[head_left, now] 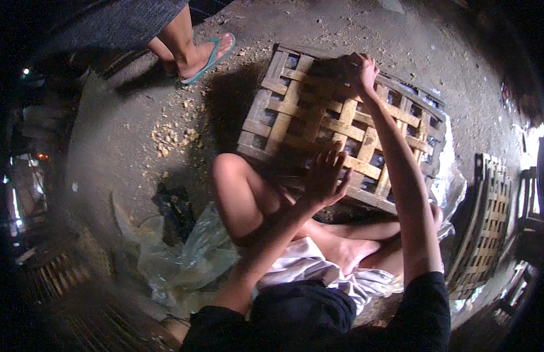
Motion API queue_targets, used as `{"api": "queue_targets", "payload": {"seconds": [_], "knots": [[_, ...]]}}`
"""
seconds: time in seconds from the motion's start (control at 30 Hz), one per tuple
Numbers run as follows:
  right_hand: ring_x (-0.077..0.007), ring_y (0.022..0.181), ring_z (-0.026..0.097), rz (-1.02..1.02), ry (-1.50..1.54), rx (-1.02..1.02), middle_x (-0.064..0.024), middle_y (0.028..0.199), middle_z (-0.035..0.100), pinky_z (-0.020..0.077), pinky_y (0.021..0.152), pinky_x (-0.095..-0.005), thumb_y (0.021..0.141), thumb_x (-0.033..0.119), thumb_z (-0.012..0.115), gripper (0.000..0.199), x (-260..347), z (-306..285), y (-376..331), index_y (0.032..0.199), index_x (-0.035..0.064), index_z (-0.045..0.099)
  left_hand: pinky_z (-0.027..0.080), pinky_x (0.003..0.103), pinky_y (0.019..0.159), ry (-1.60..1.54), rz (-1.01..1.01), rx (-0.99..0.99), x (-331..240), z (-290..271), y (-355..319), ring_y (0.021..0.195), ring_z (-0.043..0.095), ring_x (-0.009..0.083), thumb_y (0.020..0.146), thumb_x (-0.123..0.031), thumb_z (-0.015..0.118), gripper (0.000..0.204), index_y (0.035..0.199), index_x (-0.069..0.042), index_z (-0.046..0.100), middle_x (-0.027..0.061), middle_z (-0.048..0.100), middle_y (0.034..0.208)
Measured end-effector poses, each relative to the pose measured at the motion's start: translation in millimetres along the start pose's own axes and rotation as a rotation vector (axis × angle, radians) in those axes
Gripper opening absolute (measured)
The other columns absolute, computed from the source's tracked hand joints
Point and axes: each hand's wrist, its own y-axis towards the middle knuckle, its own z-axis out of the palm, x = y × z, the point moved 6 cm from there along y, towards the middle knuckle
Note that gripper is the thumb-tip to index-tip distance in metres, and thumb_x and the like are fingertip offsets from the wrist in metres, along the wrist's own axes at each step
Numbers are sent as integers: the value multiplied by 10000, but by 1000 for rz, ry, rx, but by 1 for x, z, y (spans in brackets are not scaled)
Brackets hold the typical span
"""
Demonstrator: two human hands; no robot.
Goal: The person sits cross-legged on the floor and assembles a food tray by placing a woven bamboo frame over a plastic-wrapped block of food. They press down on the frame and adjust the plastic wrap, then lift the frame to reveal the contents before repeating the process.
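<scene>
A rectangular woven bamboo lattice panel (347, 128) with grey-brown edge strips lies tilted across the floor in front of my crossed legs. My right hand (367, 74) reaches to its far edge, with the fingers bent and closed at the rim; the underside of the grip is hidden. Over the near part of the slats is my left hand (327, 179), fingers spread and holding nothing. Whether its palm touches the bamboo I cannot tell. Something dark and shiny shows through the gaps in the weave.
Clear plastic sheeting (190, 252) lies crumpled by my left knee, and more shiny plastic (451, 170) sticks out right of the panel. Another lattice panel (489, 217) stands at the right. Crumbs (175, 138) litter the floor. A person's sandalled foot (208, 58) is at the upper left.
</scene>
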Motion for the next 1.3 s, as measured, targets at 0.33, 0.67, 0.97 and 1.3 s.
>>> {"api": "queue_targets", "payload": {"seconds": [0.33, 0.67, 0.97, 1.3], "knots": [[-312, 1014, 649, -264, -66, -126, -110, 1007, 670, 456, 892, -461, 825, 162, 711, 143, -1, -29, 13, 938, 77, 734, 347, 553, 1164, -18, 58, -28, -10, 4, 8, 1401, 447, 427, 1027, -353, 529, 530, 1377, 45, 536, 278, 436, 1545], [-422, 1046, 723, 520, -370, -28, -228, 1089, 746, 561, 894, -539, 1035, 466, 558, 431, -234, -166, 53, 1092, 94, 769, 319, 562, 1192, -42, 3, 85, -10, 9, 9, 1450, 407, 432, 1019, -338, 543, 535, 1382, 55, 524, 288, 407, 1574], [-403, 1040, 698, 569, -309, 23, -237, 1104, 722, 540, 894, -545, 893, 315, 733, 341, -294, -179, 28, 1181, 134, 716, 358, 553, 1169, -11, 19, 77, -12, -11, 17, 1391, 447, 421, 999, -329, 565, 496, 1351, 21, 555, 239, 466, 1514], [-378, 1241, 587, 40, 56, 242, -129, 1276, 650, 403, 1090, -558, 906, 466, 733, 527, 42, -7, 25, 1324, 158, 644, 364, 560, 1143, -5, 90, 21, -19, -3, 16, 1371, 466, 440, 980, -301, 598, 496, 1366, 2, 532, 258, 471, 1510]]}}
